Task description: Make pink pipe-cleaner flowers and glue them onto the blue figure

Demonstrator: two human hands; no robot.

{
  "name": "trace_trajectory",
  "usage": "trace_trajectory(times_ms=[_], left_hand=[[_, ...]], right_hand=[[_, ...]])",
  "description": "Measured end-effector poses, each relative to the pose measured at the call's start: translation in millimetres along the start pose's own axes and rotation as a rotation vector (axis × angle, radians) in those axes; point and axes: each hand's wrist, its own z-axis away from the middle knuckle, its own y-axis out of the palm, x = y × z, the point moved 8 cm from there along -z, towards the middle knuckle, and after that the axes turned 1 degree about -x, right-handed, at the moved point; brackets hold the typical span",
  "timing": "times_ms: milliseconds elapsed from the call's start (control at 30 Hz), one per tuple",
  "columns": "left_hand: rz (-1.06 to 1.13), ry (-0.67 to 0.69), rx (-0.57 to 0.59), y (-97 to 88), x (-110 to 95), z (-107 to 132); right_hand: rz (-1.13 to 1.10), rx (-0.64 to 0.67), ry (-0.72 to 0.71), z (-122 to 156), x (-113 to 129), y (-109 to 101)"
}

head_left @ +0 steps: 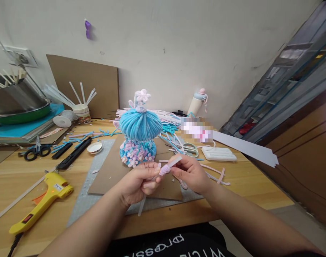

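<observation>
A translucent white glue stick [176,161] runs slantwise between my hands, its lower end showing below my left fingers. Wound round its upper part is a lilac pipe cleaner [165,170] in a tight coil. My left hand [141,180] is closed round the stick below the coil. At the coil's right side, my right hand [191,174] pinches the pipe cleaner, though its exact fingertip contact is partly hidden. Just behind my hands stands a blue fuzzy pipe-cleaner piece [140,125], mushroom-shaped, with pink and lilac flowers round its base and on its top.
A brown board [109,178] lies on a grey mat. On the left are a yellow glue gun [45,200], black scissors [37,149], a utility knife [74,153] and a paper cup [81,112] of glue sticks. Green-handled scissors [191,150], a white power strip [219,154] and a bottle [197,103] are right.
</observation>
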Motion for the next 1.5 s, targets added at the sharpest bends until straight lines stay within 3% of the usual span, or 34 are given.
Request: trace_trajectory(times_ms=[100, 200, 333, 433, 533, 700, 800, 900, 1033, 1167, 1300, 1500], left_hand=[[-0.003, -0.057, 0.072, 4.1, 5.5, 0.6], [-0.021, -0.11, 0.111, 7.3, 9.3, 2.3], [-0.034, -0.109, 0.104, 8.8, 8.9, 3.2], [-0.079, -0.069, 0.069, 7.9, 7.2, 1.3], [-0.157, 0.027, -0.003, 4.5, 1.5, -2.2], [-0.315, 0.259, -0.169, -4.2, -15.0, -3.9], [-0.363, 0.256, -0.179, -6.3, -14.5, -4.2], [-0.326, 0.213, -0.207, -10.7, -12.6, -2.9], [-0.23, 0.171, -0.239, -14.4, -11.1, -1.8], [-0.135, 0.145, -0.213, -15.0, -8.7, -4.3], [-0.09, 0.119, -0.206, -17.6, -6.5, -6.0], [-0.096, 0.111, -0.207, -20.0, -4.8, -5.9]], right_hand=[[-0.066, 0.161, -0.001, -5.0, 6.6, 10.3], [0.054, 0.241, -0.113, -4.6, 20.0, 17.1], [0.42, 0.156, -0.38, 3.1, 39.4, 17.2], [0.673, 0.05, -0.488, 9.2, 46.3, 16.1], [0.816, -0.008, -0.441, 8.4, 44.3, 14.6], [0.913, 0.068, -0.197, -0.4, 29.4, 16.8], [0.848, 0.146, -0.078, -2.0, 23.1, 20.0], [0.831, 0.159, -0.05, -0.9, 22.5, 21.3], [0.97, 0.031, -0.213, 2.8, 30.9, 17.8], [1.103, 0.0, -0.491, 10.5, 37.0, 25.1], [1.189, -0.061, -0.665, 15.0, 39.6, 26.2], [1.127, -0.055, -0.727, 14.6, 30.2, 21.8]])
